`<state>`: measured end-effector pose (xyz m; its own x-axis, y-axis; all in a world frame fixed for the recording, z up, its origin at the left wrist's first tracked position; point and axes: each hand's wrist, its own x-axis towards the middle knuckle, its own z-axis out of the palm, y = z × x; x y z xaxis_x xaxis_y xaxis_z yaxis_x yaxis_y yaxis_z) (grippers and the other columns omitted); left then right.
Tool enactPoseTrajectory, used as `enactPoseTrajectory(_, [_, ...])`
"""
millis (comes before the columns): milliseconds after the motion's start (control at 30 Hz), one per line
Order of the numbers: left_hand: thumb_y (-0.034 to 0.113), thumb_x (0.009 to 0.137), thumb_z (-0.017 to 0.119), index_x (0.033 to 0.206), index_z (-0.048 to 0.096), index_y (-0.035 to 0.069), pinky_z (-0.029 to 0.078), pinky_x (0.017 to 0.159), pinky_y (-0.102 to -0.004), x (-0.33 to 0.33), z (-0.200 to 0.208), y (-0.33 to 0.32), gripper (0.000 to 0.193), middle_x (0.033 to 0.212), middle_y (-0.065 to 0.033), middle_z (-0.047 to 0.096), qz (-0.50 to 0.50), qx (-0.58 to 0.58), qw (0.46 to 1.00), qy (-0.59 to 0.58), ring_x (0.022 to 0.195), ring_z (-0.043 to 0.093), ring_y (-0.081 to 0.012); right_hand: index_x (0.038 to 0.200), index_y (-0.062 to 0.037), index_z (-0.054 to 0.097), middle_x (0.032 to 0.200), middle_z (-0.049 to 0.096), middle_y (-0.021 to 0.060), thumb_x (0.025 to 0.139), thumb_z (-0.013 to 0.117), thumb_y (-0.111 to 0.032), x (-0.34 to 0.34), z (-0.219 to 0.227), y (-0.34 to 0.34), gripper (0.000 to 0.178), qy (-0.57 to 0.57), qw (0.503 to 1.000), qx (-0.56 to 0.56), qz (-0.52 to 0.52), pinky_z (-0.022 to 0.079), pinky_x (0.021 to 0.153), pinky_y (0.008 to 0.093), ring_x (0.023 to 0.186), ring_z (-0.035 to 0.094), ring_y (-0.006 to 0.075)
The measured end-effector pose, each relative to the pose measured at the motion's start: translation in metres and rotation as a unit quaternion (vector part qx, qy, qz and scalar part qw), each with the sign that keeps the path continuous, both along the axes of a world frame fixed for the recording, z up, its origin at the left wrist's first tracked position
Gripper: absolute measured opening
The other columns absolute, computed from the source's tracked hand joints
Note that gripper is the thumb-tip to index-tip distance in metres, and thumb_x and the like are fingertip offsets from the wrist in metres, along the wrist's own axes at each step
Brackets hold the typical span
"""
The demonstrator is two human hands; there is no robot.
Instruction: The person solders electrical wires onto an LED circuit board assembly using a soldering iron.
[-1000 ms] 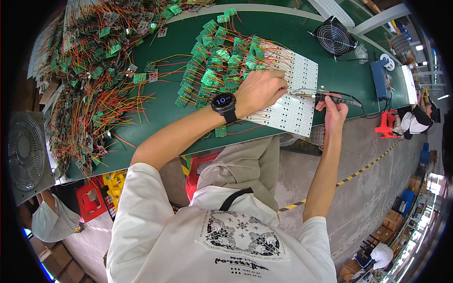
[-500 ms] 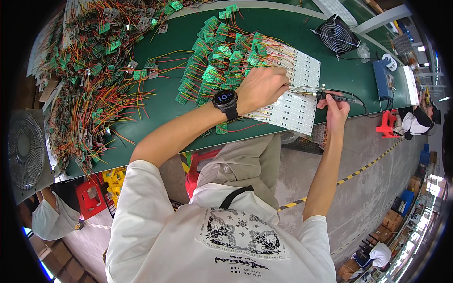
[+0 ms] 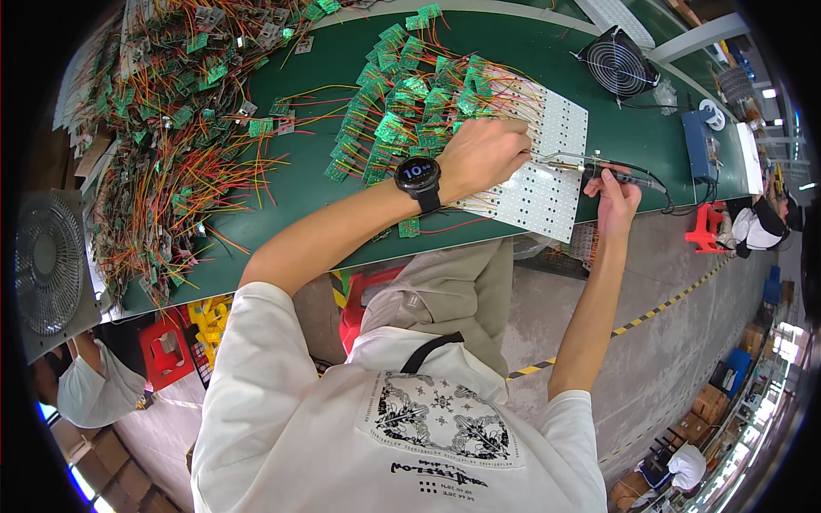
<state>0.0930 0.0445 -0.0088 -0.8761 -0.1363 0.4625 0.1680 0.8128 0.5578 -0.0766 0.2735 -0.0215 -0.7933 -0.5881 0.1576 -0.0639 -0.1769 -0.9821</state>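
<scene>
My right hand (image 3: pixel 617 202) is wrapped around the dark handle of a soldering iron (image 3: pixel 623 177), which has a thin metal feed tube along its front. The iron's tip points left over a white perforated panel (image 3: pixel 547 198), close to the fingers of my left hand (image 3: pixel 489 154). Those left fingers are pinched together low over the panel; whatever they hold is hidden. Small green circuit boards (image 3: pixel 391 128) with red and yellow wires lie in rows to the left, their wires running to the panel. A black watch sits on my left wrist.
A large heap of wired boards (image 3: pixel 188 171) covers the left of the green table (image 3: pixel 299 201). Farther right stand a black fan (image 3: pixel 617 65), a blue box (image 3: pixel 699 145) with the iron's cable, and a white spool (image 3: pixel 710 113). Another fan (image 3: pixel 51 261) stands far left.
The whole view has shifted slightly to the right. Both hands and the iron stay in nearly the same place over the panel.
</scene>
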Motion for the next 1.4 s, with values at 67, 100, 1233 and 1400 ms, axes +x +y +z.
enactPoseTrajectory(67, [0.016,0.082,0.064,0.079,0.069,0.003,0.049,0.062,-0.0419,0.001,0.000,-0.001,0.014,0.080,-0.0089,0.061,0.006,-0.009,1.000,-0.001,0.070,0.062,-0.0301,0.105,0.0071,0.061,0.073,0.065,0.0133,0.088,0.064,-0.008,0.002,0.001,-0.003,0.023,-0.004,1.000,-0.002,0.001,0.046,0.056,0.0267,0.059,0.061,0.0195])
enactPoseTrajectory(100, [0.017,0.082,0.064,0.081,0.068,0.003,0.049,0.061,-0.0419,0.002,0.001,-0.001,0.015,0.081,-0.0093,0.061,0.004,-0.005,1.000,-0.003,0.070,0.062,-0.0306,0.105,0.0069,0.061,0.073,0.065,0.0130,0.088,0.064,-0.008,0.002,0.000,-0.004,0.023,-0.009,1.000,-0.005,-0.007,0.046,0.056,0.0267,0.059,0.061,0.0193])
enactPoseTrajectory(1233, [0.019,0.080,0.072,0.083,0.067,0.001,0.048,0.064,-0.0331,0.184,0.075,-0.188,0.019,0.080,-0.0085,0.060,0.210,-0.063,0.955,-0.199,0.068,0.060,-0.0210,0.098,0.0032,0.063,0.071,0.063,0.0073,0.087,0.066,-0.011,0.005,0.007,-0.001,0.018,-0.031,0.998,-0.026,-0.051,0.043,0.052,0.0227,0.055,0.059,0.0137])
enactPoseTrajectory(1400, [0.011,0.088,0.064,0.090,0.068,-0.002,0.050,0.070,-0.0319,0.178,0.109,-0.146,0.013,0.084,-0.0113,0.066,0.228,-0.139,0.962,-0.060,0.076,0.065,-0.0230,0.094,0.0032,0.063,0.070,0.063,0.0080,0.087,0.066,-0.012,0.004,0.009,-0.004,0.017,-0.031,0.998,-0.033,-0.041,0.043,0.052,0.0231,0.055,0.059,0.0143])
